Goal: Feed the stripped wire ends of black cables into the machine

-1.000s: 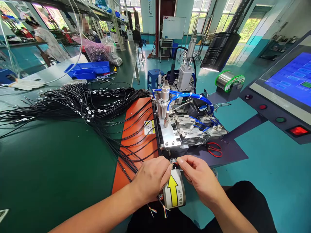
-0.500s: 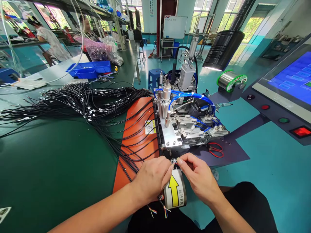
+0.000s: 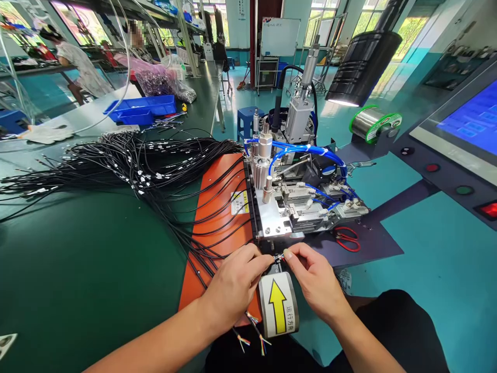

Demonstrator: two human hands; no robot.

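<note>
Over the front end of the machine's track, my left hand [image 3: 237, 282] is closed in a pinch on a black cable's end. Just right of it, my right hand [image 3: 316, 280] pinches the thin coloured wires [image 3: 280, 256] that come out of that end; the fingertips hide most of them. Right below both hands is the round drum cover [image 3: 277, 303] with a yellow arrow. Two stripped cable ends with fanned-out coloured wires [image 3: 263, 342] hang beneath my left hand. More black cables [image 3: 221, 228] run across the orange plate [image 3: 217, 199] into the track.
A metal machine [image 3: 298, 202] with blue air tubes stands ahead. Red-handled scissors [image 3: 348, 239] lie on its base. A solder spool [image 3: 375, 124], a lamp [image 3: 363, 67] and a control panel [image 3: 458, 160] are to the right. A cable heap [image 3: 128, 160] and blue bins [image 3: 142, 109] sit left; two people work beyond.
My left hand has shifted slightly left and its fingers are stretched further toward the cable end, baring more of the drum cover. The right hand stays pinched. The view has turned slightly.
</note>
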